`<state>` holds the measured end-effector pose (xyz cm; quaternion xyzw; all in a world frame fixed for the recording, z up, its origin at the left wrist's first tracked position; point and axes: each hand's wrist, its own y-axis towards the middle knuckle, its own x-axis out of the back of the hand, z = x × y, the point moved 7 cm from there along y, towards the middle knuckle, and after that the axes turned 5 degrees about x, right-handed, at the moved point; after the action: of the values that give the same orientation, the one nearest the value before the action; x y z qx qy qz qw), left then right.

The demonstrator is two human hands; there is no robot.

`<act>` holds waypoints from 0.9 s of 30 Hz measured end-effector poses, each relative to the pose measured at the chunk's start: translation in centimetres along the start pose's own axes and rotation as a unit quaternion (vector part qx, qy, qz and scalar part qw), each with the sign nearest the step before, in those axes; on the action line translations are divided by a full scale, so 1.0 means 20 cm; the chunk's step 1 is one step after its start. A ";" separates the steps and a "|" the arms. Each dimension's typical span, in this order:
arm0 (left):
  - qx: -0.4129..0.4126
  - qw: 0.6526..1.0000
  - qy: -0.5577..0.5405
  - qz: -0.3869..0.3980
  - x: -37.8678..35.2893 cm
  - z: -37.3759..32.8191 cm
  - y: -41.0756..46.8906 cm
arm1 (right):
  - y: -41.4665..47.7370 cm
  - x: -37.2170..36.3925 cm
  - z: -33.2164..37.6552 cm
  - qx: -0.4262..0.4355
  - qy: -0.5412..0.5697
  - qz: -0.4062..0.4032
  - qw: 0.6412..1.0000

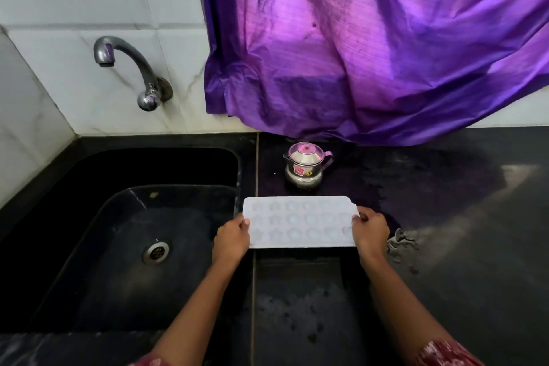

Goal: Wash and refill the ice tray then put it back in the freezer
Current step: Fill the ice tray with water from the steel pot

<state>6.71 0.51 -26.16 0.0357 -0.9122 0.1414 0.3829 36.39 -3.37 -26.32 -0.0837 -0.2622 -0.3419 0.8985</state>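
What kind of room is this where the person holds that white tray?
Most likely a home kitchen: a black sink with a wall tap above it, a dark stone counter beside it, and a small steel pot on that counter.

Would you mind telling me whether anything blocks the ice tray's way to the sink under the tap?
Nothing visible does: the ice tray, held at both ends, is just right of the sink; the steel kettle stands behind it.
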 end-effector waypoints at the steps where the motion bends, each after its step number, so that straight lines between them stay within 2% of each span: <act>1: -0.001 1.000 0.007 -0.001 0.00 0.00 0.00 | 0.00 0.00 0.00 0.003 -0.003 -0.002 1.000; 7: 0.026 0.995 0.098 -0.019 0.03 -0.02 0.00 | 0.03 0.00 -0.01 0.010 -0.009 -0.001 1.000; 11: 0.035 0.983 0.153 -0.095 0.08 -0.08 -0.01 | 0.04 0.05 0.09 0.050 -0.019 -0.034 0.998; 14: -0.034 0.988 0.099 -0.116 0.06 -0.22 0.02 | 0.07 0.04 0.23 0.140 0.039 -0.039 0.989; 16: -0.085 0.989 0.076 -0.096 0.02 -0.33 0.04 | 0.12 0.00 0.29 0.153 0.099 -0.006 0.983; 21: -0.143 0.989 -0.009 -0.030 -0.07 -0.56 0.15 | 0.27 -0.12 0.34 0.061 0.252 0.094 0.961; 24: -0.127 0.989 -0.079 0.011 -0.12 -0.62 0.23 | 0.33 -0.19 0.36 0.000 0.329 0.145 0.933; 27: -0.088 0.986 -0.133 0.044 -0.18 -0.62 0.29 | 0.39 -0.25 0.38 -0.009 0.341 0.180 0.923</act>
<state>16.79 9.43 -21.76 -0.0204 -0.9645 0.0713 0.2535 35.28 7.79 -22.33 -0.0155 0.0825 -0.1848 0.9792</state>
